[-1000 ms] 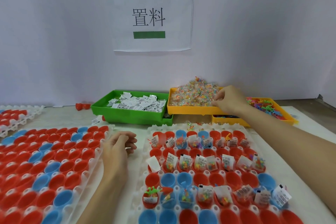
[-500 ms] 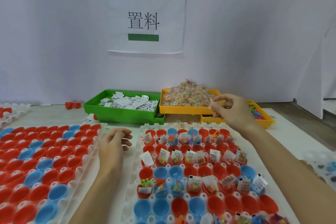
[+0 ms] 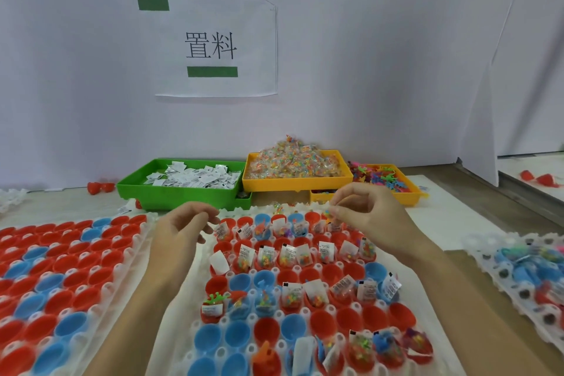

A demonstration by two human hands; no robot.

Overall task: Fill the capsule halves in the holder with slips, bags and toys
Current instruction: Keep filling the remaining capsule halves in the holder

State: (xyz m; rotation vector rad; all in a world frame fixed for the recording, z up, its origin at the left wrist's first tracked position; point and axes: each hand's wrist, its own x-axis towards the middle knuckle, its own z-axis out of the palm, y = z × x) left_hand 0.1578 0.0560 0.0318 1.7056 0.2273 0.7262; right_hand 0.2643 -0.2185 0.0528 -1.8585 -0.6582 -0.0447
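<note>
The middle holder [image 3: 305,268] is crowded with capsule halves; upright slips [image 3: 245,252] and bags [image 3: 288,255] stand out of many cups. Both hands, the left hand [image 3: 183,232] and the right hand [image 3: 366,217], hang over its far rows. Behind, the green tray [image 3: 183,195] and two yellow trays [image 3: 296,185] close the way to the wall. A bare strip of table [image 3: 189,268] lies between the middle holder and the left holder [image 3: 61,278]. Another holder [image 3: 518,272] blocks the right side.
</note>
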